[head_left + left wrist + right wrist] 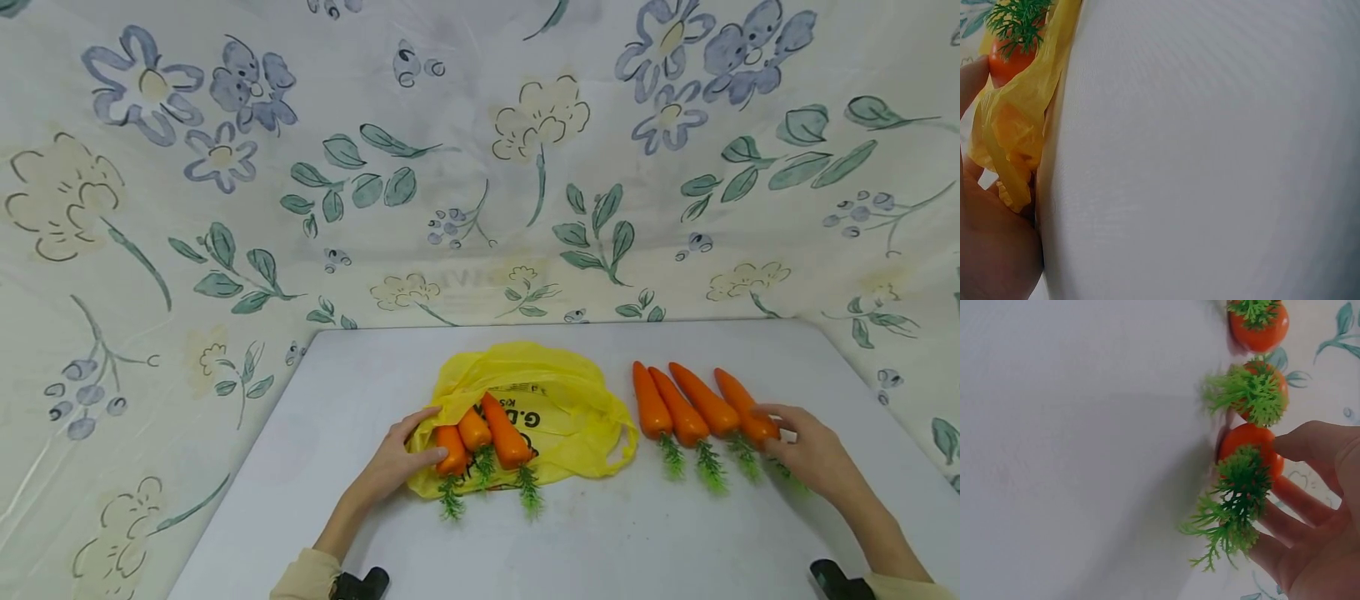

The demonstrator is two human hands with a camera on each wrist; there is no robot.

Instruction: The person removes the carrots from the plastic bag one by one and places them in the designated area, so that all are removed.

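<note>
A yellow plastic bag (573,450) with black print lies on the table, with three orange toy carrots (506,433) at its left side, their green tops sticking out past its edge. My left hand (397,458) grips the bag's left edge, thumb against the leftmost carrot (452,450). In the left wrist view, yellow film (1019,119) lies between that hand and the carrot. To the right, several more carrots (678,408) lie side by side, tips pointing away. My right hand (810,446) holds the rightmost carrot (738,400) near its leafy end, thumb on its near side in the right wrist view.
The white table (600,550) has its far edge against a flower-patterned cloth (465,167) that hangs behind and at both sides. A dark strap device (363,583) is on the left wrist and another (836,579) on the right.
</note>
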